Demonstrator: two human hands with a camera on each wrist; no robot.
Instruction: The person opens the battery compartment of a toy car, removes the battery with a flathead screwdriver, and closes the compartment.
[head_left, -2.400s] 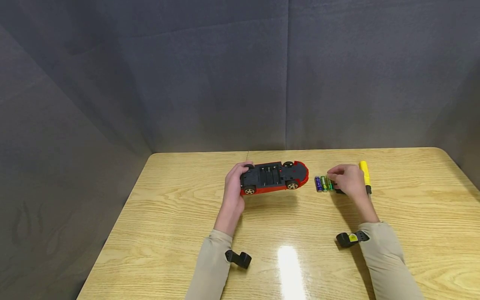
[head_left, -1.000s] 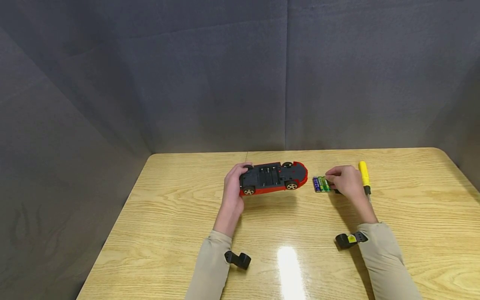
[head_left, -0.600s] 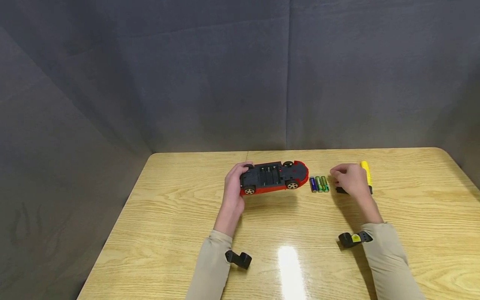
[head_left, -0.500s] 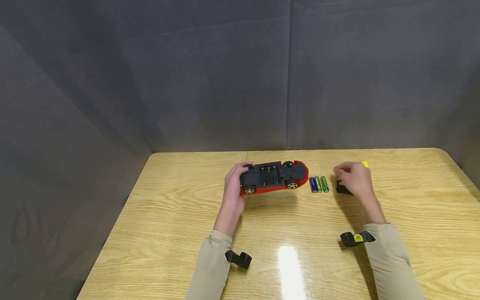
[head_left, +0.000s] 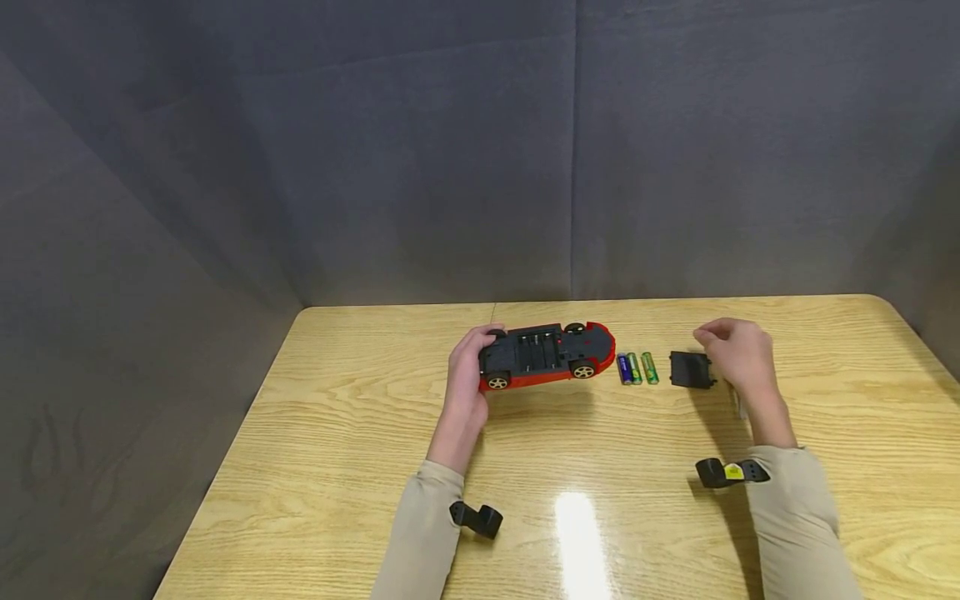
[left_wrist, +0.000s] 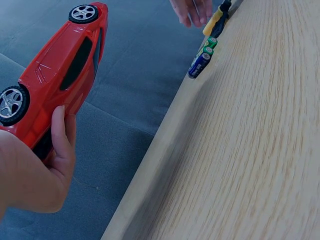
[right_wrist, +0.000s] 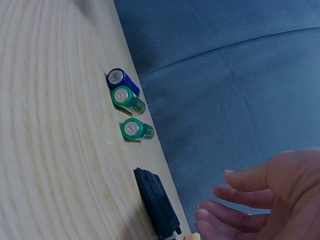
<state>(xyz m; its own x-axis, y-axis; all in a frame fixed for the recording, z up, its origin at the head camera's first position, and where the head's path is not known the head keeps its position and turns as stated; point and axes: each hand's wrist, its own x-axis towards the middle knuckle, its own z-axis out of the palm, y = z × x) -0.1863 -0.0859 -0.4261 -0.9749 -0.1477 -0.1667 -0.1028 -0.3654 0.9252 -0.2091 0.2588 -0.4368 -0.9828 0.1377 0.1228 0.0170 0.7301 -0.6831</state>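
My left hand (head_left: pixel 467 367) grips the rear end of a red toy car (left_wrist: pixel 65 65), held above the table. In the head view its black underside faces up, and its battery compartment has nothing in it. My right hand (head_left: pixel 742 354) hovers over the right side, thumb and fingers loosely bent with nothing between them. Close to it lies a black battery cover (head_left: pixel 690 369). A blue battery (head_left: pixel 625 368) and a green battery (head_left: pixel 635 368) lie side by side. Another green battery (right_wrist: pixel 136 129) lies slightly apart from them. The right hand mostly hides a yellow-and-black screwdriver (left_wrist: pixel 216 22) in the head view.
The wooden table (head_left: pixel 375 467) meets a dark grey cloth backdrop (head_left: pixel 435 167) at its far edge. A wrist camera (head_left: pixel 480 521) sits on the left sleeve and another wrist camera (head_left: pixel 720 472) on the right.
My right hand has moved right, from the batteries past the battery cover, uncovering both. The batteries have shifted left, and a gap separates one green battery from the other two. The left hand stays still.
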